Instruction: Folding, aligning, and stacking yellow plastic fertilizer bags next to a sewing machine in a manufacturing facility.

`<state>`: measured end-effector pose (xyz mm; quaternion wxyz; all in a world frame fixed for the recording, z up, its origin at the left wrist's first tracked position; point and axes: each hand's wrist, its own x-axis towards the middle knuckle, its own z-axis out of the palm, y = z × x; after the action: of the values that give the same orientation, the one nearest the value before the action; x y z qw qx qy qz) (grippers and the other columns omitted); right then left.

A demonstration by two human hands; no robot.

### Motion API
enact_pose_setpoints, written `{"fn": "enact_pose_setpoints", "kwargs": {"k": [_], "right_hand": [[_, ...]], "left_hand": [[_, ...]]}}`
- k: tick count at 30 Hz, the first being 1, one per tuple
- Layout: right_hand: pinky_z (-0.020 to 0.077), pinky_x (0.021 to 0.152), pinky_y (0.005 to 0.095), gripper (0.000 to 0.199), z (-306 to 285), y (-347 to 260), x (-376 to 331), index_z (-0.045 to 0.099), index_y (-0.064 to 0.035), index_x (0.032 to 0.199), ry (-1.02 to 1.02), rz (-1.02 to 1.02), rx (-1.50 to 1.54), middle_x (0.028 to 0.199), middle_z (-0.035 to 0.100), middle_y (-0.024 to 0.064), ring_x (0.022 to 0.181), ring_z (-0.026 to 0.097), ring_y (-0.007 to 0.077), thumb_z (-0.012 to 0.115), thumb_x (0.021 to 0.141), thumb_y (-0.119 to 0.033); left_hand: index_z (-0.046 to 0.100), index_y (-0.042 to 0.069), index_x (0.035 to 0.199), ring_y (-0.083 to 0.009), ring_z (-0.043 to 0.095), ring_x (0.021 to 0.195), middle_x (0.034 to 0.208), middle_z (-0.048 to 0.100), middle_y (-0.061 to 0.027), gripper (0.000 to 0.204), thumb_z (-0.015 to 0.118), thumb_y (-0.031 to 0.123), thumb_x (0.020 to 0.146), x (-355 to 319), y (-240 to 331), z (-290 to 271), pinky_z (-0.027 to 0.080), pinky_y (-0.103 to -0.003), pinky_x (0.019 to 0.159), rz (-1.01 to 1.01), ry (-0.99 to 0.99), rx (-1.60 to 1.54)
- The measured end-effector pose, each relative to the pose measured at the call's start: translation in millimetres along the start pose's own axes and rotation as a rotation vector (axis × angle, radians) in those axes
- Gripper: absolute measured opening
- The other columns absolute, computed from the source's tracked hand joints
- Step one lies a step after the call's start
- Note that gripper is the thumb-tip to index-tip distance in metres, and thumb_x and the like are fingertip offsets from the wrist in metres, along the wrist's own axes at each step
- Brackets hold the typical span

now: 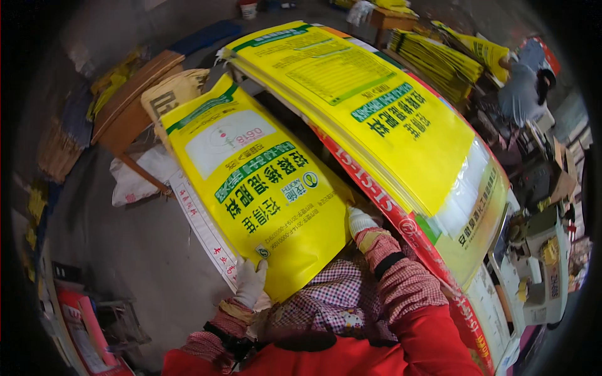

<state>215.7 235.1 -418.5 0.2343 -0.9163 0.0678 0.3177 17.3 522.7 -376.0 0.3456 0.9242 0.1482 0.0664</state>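
Note:
A flat yellow woven sack [282,232] with green and black print lies in front of me, its near end over my lap. White-gloved, my left hand [251,282] pinches the sack's near left corner, thumb on top. At the near right edge my right hand [361,220], also gloved, grips the same sack; its fingertips are partly hidden. Under the left side of this sack shows a white sack [204,222] with a printed border, and past its far end a tan sack [172,94]. Close on the right is a tall stack of yellow sacks [389,119].
A red printed sack edge [376,191] runs along the stack's near side. A wooden bench [128,94] stands at the far left. A sewing-machine-like device [544,269] is at the right. Another person [523,88] works at the far right beside folded yellow sacks [436,59].

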Motion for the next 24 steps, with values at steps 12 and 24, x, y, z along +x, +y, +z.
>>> {"fn": "enact_pose_setpoints", "kwargs": {"k": [12,24], "right_hand": [[0.0507,0.073,0.0415,0.034,14.3,25.6,-87.8,0.051,-0.0108,0.119,1.222,0.168,-1.297,0.106,0.056,0.0139,0.088,0.059,0.0249,0.033,0.093,-0.022],[0.0505,0.064,0.039,0.02,-62.4,29.7,-216.4,0.064,-0.0115,0.096,0.47,-0.294,-0.324,0.08,0.065,0.0083,0.076,0.063,0.0244,0.049,0.084,-0.018]], "left_hand": [[0.053,0.004,0.119,-0.0326,0.054,0.107,0.121,0.052,-0.0227,0.047,0.064,0.019,0.075,93.1,111.7,-35.3,0.043,-0.036,0.089,0.401,-0.74,0.707],[0.062,0.002,0.095,-0.0303,0.057,0.085,0.084,0.06,-0.0155,0.024,0.062,0.015,0.075,84.1,418.5,109.5,0.046,-0.036,0.076,1.459,-0.467,0.005]]}}
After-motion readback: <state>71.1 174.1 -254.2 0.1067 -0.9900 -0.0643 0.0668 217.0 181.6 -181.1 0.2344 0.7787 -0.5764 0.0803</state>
